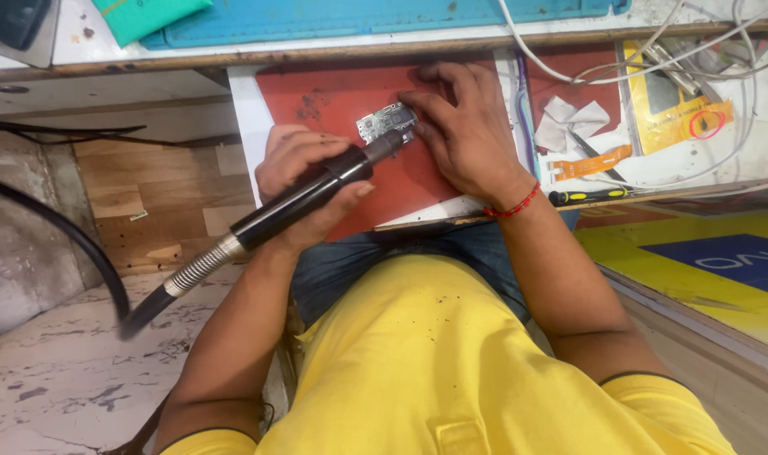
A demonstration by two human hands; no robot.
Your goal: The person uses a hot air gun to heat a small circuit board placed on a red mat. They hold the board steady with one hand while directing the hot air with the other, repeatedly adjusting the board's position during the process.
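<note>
My left hand (295, 173) grips a black hot-air wand (304, 195) with a coiled metal collar and black hose trailing to the lower left. Its nozzle points at a small silver circuit board (385, 120) lying on a red mat (337, 97). My right hand (464, 126), with a red thread band on the wrist, rests on the mat, and its fingertips press the board's right edge.
A blue mat (358, 17) and a green pad (148, 15) lie at the bench's far edge. To the right are white cables (569, 72), folded white paper bits (569, 122), an orange flex strip (590, 164), a yellow-handled screwdriver (590, 195) and a yellow card (674, 105).
</note>
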